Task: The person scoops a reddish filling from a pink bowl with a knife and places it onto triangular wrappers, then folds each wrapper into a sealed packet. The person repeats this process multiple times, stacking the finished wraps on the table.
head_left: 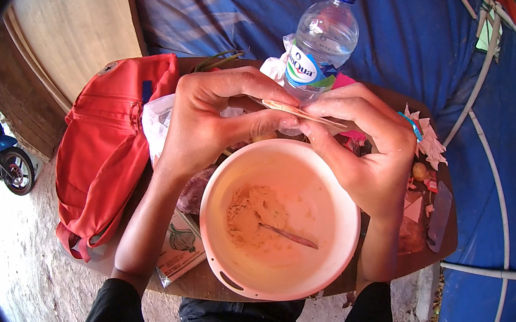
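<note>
Wrapper sheet (296, 111), thin and pale, lies flat with its long axis running left to right just above the pink bowl (280, 218), pinched at either end by left hand (212, 117) and right hand (362, 148), fingers (262, 123) clenched on it equally close.

A bowl (280, 218) sits at the near edge of the surface (223, 285), with a spoon (287, 234) lying in it among a patch of paste (251, 218). Above the bowl's far rim the left hand (211, 120) and right hand (362, 148) meet, pinching a thin wrapper (299, 111) between them, and a bottle (319, 40) stands upright just behind them. A bag (108, 149) lies at the left end of the surface, a carton (179, 248) lies between bag and bowl under the left forearm, and scraps (431, 143) are scattered at the right end.
</note>
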